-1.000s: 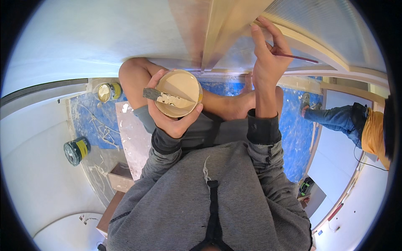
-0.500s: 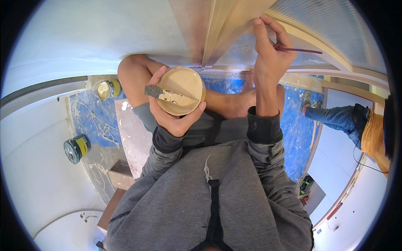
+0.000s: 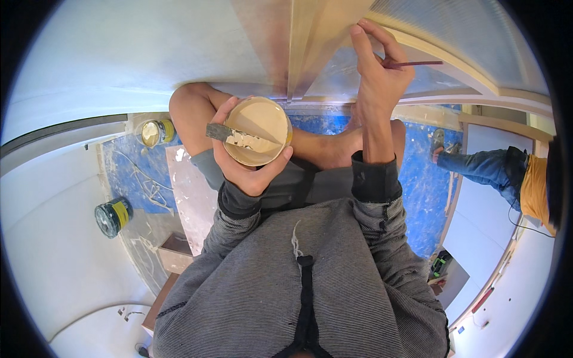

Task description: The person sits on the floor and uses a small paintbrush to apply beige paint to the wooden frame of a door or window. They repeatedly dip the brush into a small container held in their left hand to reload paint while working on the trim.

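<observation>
My left hand (image 3: 242,176) is wrapped round a tub (image 3: 290,128) of creamy beige paste (image 3: 265,119), held level above my lap. Across its mouth lies a flat spreader (image 3: 219,132), its dark end sticking out past the rim and its other part caked with paste. My right hand (image 3: 382,74) is raised at a pale wooden frame (image 3: 322,39). It holds a thin dark red stick (image 3: 425,63), perhaps a brush handle, which points to the right. Thumb and forefinger tips come close together at the wood; whether anything sits between them is too small to tell.
Ribbed panels (image 3: 459,30) fill the frame on the right. Two open buckets, one cream-filled (image 3: 150,133) and one dark (image 3: 113,218), stand on the left. Blue sheeting (image 3: 421,185) covers floor areas. A person in jeans (image 3: 483,170) is at the right, near a white board (image 3: 486,209).
My right hand has moved slightly left along the wooden frame, carrying the dark red stick. My left hand keeps the tub in nearly the same place.
</observation>
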The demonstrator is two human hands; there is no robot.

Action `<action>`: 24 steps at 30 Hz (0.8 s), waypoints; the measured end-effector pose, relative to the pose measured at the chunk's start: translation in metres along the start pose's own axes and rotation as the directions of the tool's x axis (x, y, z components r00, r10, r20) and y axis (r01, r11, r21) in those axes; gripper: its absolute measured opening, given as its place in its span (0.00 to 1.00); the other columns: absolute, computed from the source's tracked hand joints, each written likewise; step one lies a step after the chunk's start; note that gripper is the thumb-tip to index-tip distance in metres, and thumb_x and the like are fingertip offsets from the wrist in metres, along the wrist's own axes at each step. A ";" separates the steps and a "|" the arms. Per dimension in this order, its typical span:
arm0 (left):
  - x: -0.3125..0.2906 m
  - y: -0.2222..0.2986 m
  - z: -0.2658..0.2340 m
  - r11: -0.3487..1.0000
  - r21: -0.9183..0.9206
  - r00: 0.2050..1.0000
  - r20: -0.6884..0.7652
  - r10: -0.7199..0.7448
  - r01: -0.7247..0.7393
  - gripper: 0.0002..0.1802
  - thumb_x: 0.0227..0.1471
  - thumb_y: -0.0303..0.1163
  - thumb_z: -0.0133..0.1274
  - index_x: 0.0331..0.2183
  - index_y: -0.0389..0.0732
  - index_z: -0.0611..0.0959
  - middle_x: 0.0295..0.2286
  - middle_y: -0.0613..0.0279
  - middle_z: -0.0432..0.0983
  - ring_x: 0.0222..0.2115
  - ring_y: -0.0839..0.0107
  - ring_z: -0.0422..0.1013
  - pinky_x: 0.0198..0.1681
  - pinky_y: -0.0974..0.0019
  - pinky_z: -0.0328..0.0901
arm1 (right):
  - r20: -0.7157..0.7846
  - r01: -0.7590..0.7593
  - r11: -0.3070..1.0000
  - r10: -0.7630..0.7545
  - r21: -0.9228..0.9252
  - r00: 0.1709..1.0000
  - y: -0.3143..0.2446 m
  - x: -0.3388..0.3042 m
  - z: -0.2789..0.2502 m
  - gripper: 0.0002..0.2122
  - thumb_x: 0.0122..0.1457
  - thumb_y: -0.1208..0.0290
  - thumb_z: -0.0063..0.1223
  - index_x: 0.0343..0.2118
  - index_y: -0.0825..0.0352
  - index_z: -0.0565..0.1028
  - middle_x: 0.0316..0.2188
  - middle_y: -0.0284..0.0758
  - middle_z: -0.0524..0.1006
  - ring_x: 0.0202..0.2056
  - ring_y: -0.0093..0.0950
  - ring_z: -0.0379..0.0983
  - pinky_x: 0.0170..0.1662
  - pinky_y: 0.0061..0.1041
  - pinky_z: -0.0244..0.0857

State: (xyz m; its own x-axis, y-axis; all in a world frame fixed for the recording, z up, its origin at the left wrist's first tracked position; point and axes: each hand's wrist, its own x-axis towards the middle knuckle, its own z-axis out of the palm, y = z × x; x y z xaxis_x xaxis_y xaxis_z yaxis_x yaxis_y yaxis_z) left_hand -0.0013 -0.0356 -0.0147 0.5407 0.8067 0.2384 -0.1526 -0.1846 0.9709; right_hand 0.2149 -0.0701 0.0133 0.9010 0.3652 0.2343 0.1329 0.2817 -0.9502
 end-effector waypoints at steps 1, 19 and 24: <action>0.000 0.000 -0.001 1.000 -0.003 1.000 0.000 0.002 -0.002 0.52 0.32 0.22 0.69 0.57 0.32 0.57 0.51 0.44 0.65 0.51 0.59 0.67 0.55 0.59 0.63 | -0.002 0.020 1.000 -0.020 0.001 1.000 0.001 -0.001 0.001 0.09 0.53 0.77 0.62 0.37 0.70 0.81 0.32 0.27 0.80 0.20 0.06 0.61 0.22 0.08 0.51; -0.001 -0.002 -0.003 1.000 0.028 1.000 -0.008 -0.009 0.010 0.51 0.32 0.22 0.68 0.57 0.32 0.58 0.50 0.46 0.66 0.50 0.60 0.67 0.54 0.59 0.63 | -0.063 0.112 0.991 -0.117 -0.075 0.991 0.010 -0.006 0.004 0.06 0.52 0.79 0.61 0.34 0.68 0.81 0.33 0.26 0.80 0.16 0.06 0.52 0.18 0.11 0.42; 0.000 -0.002 0.009 1.000 0.028 1.000 0.003 -0.006 0.006 0.51 0.32 0.22 0.68 0.57 0.32 0.57 0.50 0.46 0.66 0.50 0.59 0.68 0.54 0.59 0.63 | -0.083 0.192 0.941 -0.223 -0.278 0.971 0.003 0.000 -0.004 0.05 0.50 0.78 0.63 0.31 0.65 0.81 0.28 0.25 0.79 0.16 0.08 0.53 0.18 0.12 0.44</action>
State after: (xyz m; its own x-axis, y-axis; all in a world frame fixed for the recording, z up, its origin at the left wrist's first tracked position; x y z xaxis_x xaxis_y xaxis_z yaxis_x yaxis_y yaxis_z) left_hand 0.0065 -0.0402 -0.0159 0.5445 0.8058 0.2329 -0.1262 -0.1959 0.9725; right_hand 0.2173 -0.0730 0.0097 0.8800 0.2180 0.4220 0.4129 0.0881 -0.9065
